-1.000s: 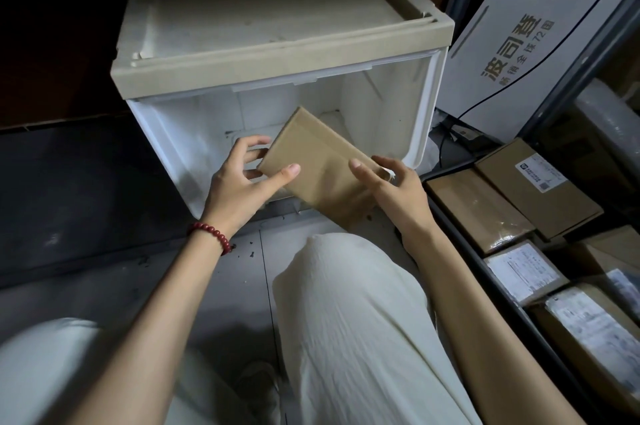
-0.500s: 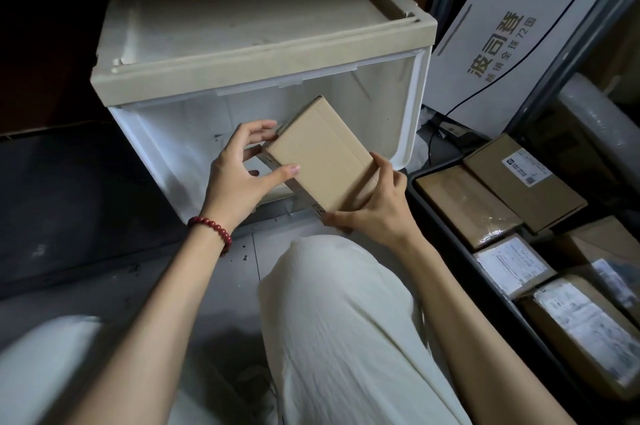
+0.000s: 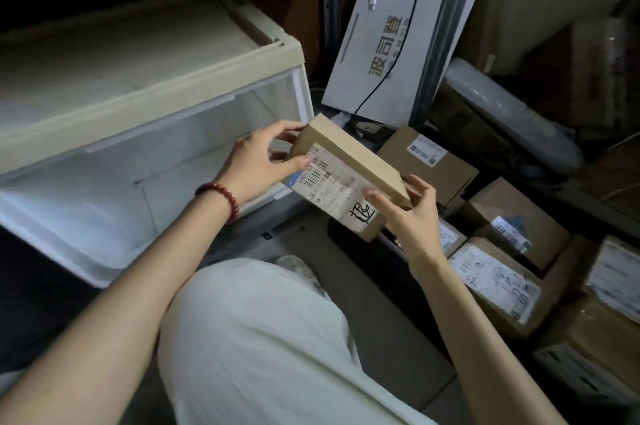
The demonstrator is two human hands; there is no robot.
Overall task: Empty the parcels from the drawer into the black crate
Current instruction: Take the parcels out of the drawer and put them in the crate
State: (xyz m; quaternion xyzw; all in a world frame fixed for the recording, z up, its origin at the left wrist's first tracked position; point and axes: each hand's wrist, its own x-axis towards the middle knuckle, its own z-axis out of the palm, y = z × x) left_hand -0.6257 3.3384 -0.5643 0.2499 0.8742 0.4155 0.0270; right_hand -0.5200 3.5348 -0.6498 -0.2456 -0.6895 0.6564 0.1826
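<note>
A flat brown cardboard parcel [image 3: 349, 161] is held in the air between both hands, tilted on edge with its white shipping label facing me. My left hand [image 3: 258, 165] grips its upper left end; my right hand [image 3: 410, 216] grips its lower right end. It hangs just right of the white plastic drawer [image 3: 114, 182], whose open inside shows no parcels. The black crate [image 3: 349, 237] lies to the right, its near rim partly hidden behind the parcel, with several labelled brown parcels [image 3: 495, 279] inside.
A white printed board [image 3: 384, 54] leans at the back with a black cable across it. A metal shelf post [image 3: 440, 26] stands beside it. A bubble-wrapped roll [image 3: 509, 113] lies behind the crate. My knee in light trousers [image 3: 256, 338] fills the foreground.
Both hands lifted the parcel out of the drawer and carried it right toward the crate, turning it so the label side faces me. The view shifted right.
</note>
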